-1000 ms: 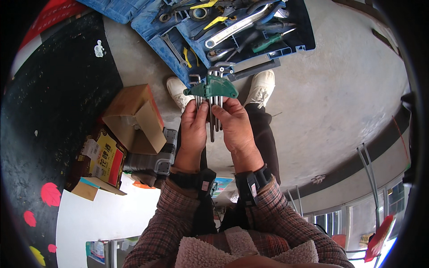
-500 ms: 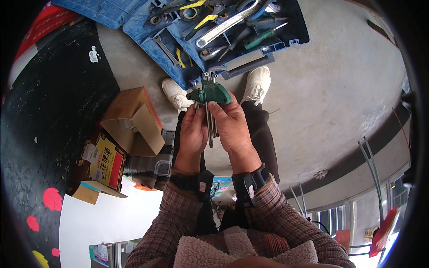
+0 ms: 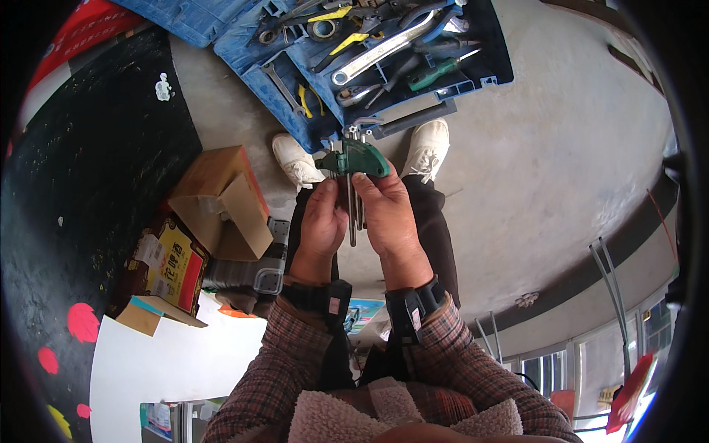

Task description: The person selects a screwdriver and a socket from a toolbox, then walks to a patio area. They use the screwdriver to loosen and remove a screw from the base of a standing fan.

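A green plastic holder with L-shaped hex keys (image 3: 363,159) is between my hands, in front of the toolbox. Several steel shafts hang down from it, and their bent ends stick out on its far side. My right hand (image 3: 385,218) is closed on the holder's right part, thumb on its near edge. My left hand (image 3: 323,221) is closed at the left part, thumb and fingers around a key shaft there; its fingertips are partly hidden. Just beyond lies the open blue toolbox (image 3: 275,111) with a large chrome wrench (image 3: 388,48), a small open-end wrench (image 3: 284,88) and a green-handled screwdriver (image 3: 434,74).
My white shoes (image 3: 428,148) stand on the grey concrete floor (image 3: 546,170) close to the toolbox. At the left are an open cardboard box (image 3: 210,173), a printed carton (image 3: 173,258) and a black panel (image 3: 81,177). Thin metal legs (image 3: 614,295) rise at the right.
The view has shifted slightly, so everything sits a little lower and mostly further right. Both hands keep hold of the hex key set, with little other visible movement.
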`<move>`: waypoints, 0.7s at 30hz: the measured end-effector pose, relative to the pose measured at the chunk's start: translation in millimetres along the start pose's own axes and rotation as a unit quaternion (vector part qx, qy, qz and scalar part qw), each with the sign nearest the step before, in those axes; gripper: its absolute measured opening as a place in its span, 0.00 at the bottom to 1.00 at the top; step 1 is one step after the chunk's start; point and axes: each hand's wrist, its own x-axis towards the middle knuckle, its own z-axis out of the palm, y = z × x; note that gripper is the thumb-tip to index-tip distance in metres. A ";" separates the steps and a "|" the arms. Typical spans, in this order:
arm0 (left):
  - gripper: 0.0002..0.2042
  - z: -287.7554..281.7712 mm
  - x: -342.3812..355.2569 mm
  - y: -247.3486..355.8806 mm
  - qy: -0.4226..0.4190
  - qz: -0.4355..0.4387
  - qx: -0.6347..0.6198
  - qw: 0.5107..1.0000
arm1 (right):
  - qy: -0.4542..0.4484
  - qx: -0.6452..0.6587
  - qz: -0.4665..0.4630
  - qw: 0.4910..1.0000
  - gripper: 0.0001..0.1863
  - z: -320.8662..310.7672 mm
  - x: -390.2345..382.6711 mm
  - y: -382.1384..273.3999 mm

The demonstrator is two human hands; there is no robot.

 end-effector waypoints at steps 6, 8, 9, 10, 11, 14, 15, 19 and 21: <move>0.14 -6.8 -1.7 2.7 0.011 -0.016 0.016 1.000 | 0.020 0.031 0.060 0.997 0.16 -8.1 2.1 9.2; 0.14 -11.9 0.2 5.6 0.018 -0.005 0.042 0.999 | 0.021 0.037 0.066 0.997 0.19 -9.5 3.9 12.4; 0.14 -15.1 1.7 7.7 0.021 -0.001 0.053 0.998 | 0.021 0.042 0.061 0.997 0.21 -9.5 4.4 13.8; 0.13 -18.7 3.4 10.2 0.033 0.007 0.068 0.997 | 0.032 0.042 0.065 0.997 0.23 -9.1 4.5 15.0; 0.13 -22.9 5.1 13.9 0.054 0.021 0.080 0.995 | 0.028 0.037 0.059 0.997 0.23 -8.8 4.3 15.6; 0.11 -36.3 11.0 25.4 0.145 0.045 0.134 0.979 | 0.032 0.014 0.059 0.998 0.23 -7.2 1.5 16.0; 0.10 -40.5 14.1 29.2 0.152 0.061 0.168 0.972 | 0.031 0.014 0.067 0.997 0.22 -5.6 1.3 16.3; 0.07 -53.9 24.2 41.0 0.183 0.085 0.259 0.945 | 0.015 0.011 0.087 0.996 0.19 1.1 0.4 18.1; 0.06 -58.8 26.8 41.4 0.193 0.089 0.257 0.943 | 0.013 0.002 0.093 0.996 0.17 4.4 -0.4 19.2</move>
